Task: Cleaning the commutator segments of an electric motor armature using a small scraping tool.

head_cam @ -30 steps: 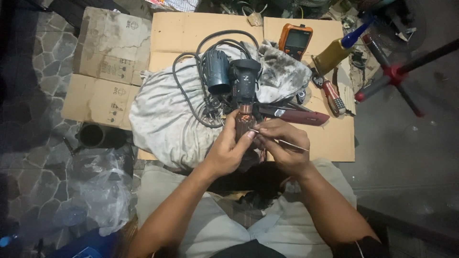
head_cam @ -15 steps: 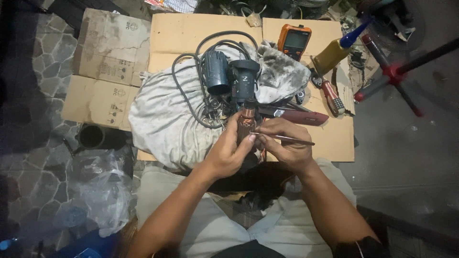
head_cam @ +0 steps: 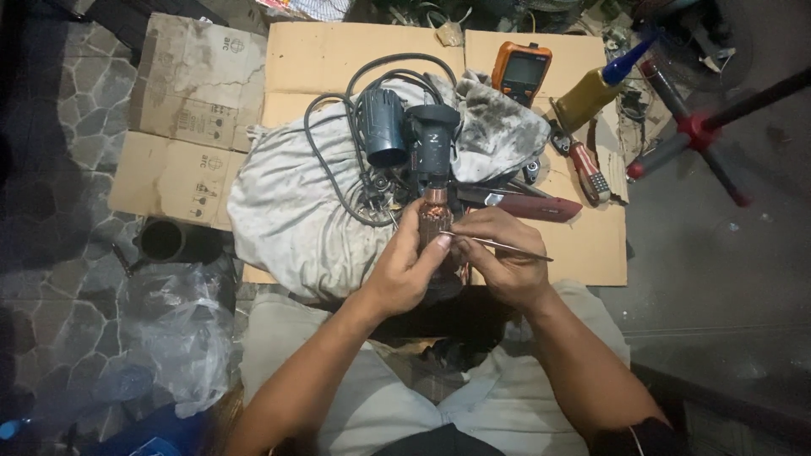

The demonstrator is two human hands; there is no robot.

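Note:
My left hand (head_cam: 405,270) grips a motor armature (head_cam: 434,221) with copper windings, held upright over my lap. My right hand (head_cam: 500,260) pinches a thin metal pick (head_cam: 507,247) whose tip meets the armature's side. Just beyond them lies a dark power tool body (head_cam: 412,135) with a black cord (head_cam: 338,160), on a dirty grey cloth (head_cam: 287,211).
Flattened cardboard (head_cam: 346,59) covers the floor. An orange multimeter (head_cam: 520,71), a yellow bottle with blue cap (head_cam: 595,89), a red-handled tool (head_cam: 588,169) and a red knife-like tool (head_cam: 532,204) lie at right. A red-jointed stand (head_cam: 701,135) is far right; a black cylinder (head_cam: 166,241) and plastic bag (head_cam: 169,338) at left.
My hands have shifted only slightly; the pick stays against the armature, now angled a little more level.

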